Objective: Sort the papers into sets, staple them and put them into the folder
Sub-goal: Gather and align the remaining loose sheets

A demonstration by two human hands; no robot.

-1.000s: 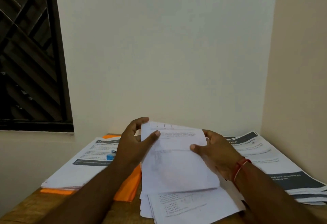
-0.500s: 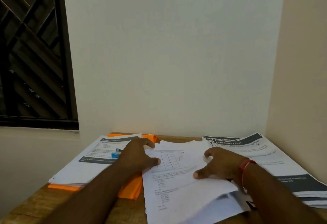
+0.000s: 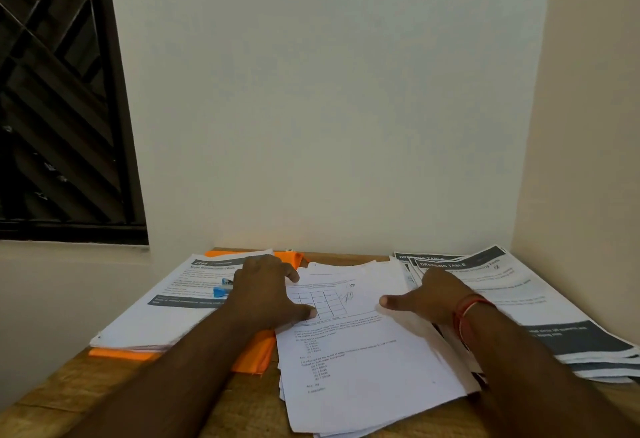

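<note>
Head view: left hand [image 3: 266, 294] and right hand [image 3: 437, 295] rest spread on papers [image 3: 367, 368] beside "DRESSING TABLE" sheets [image 3: 519, 287].

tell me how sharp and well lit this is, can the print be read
Head view: dim, even light, no glare; small print on the middle stack too soft to read; the right stack's DRESSING TABLE heading legible; window frame leans, wide-angle distortion.

The left hand [image 3: 266, 294] half hides the blue stapler [image 3: 221, 289]; papers [image 3: 162, 316] cover much of the orange folder [image 3: 251, 354].
</note>
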